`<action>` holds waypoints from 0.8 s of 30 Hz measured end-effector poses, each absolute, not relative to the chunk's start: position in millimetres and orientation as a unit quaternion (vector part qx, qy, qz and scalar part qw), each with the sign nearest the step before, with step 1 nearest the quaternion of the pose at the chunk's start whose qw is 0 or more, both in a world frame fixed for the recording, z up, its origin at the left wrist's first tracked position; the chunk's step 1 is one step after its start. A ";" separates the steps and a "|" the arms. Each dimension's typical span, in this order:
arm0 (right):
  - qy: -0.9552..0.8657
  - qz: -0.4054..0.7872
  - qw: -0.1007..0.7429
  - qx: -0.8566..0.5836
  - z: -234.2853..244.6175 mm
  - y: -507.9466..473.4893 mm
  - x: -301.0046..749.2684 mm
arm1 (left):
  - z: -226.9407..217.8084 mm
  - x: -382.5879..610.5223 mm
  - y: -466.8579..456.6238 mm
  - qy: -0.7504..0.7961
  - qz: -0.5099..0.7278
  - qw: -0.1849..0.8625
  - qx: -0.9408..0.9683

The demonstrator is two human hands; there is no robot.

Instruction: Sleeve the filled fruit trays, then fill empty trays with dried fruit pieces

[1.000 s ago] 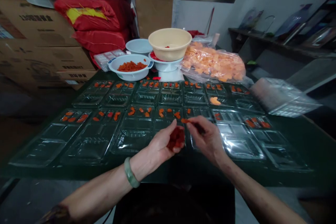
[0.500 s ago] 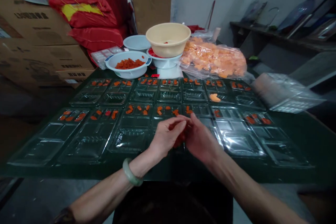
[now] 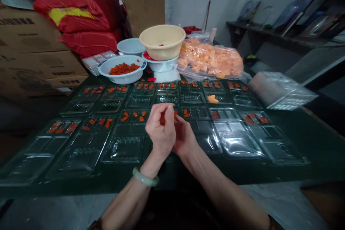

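Observation:
My left hand [image 3: 161,129], with a pale green bangle [image 3: 145,177] on the wrist, is cupped shut around red-orange dried fruit pieces that barely show between the fingers. My right hand [image 3: 184,137] sits right behind it, touching it, fingers curled toward the left palm; what it pinches is hidden. Both hover over the near row of clear plastic compartment trays [image 3: 126,147] on the dark green table [image 3: 309,140]. The trays' small far compartments hold a few red-orange pieces [image 3: 132,115].
At the back stand a white bowl of red-orange pieces [image 3: 122,69], a beige bowl [image 3: 162,40] on a white bowl, and a bag of orange chunks [image 3: 211,59]. A stack of clear trays [image 3: 280,90] lies right. Cardboard boxes and red sacks [image 3: 72,18] line the left.
My left hand has turned from palm-up, showing the pile of pieces, to closed and raised. My right hand has drawn in behind it. The view has shifted so the table sits further left.

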State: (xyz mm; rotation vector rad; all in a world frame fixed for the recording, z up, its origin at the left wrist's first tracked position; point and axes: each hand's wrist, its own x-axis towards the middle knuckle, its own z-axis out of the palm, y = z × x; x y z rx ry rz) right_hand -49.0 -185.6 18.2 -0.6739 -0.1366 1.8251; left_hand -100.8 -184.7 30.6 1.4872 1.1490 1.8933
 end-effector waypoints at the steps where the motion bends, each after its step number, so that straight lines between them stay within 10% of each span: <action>1: -0.028 0.785 0.546 -0.291 17.1 -185.1 -48.6 | 34.8 -99.2 -181.3 0.412 0.702 0.290 0.504; 8: -0.254 0.655 0.526 -0.480 12.2 -172.4 16.8 | 56.6 -127.0 -165.0 0.297 0.668 0.640 0.239; 24: -0.520 0.328 0.379 -0.691 -5.7 -127.2 90.9 | 22.6 -167.0 -180.7 0.329 0.547 0.761 0.120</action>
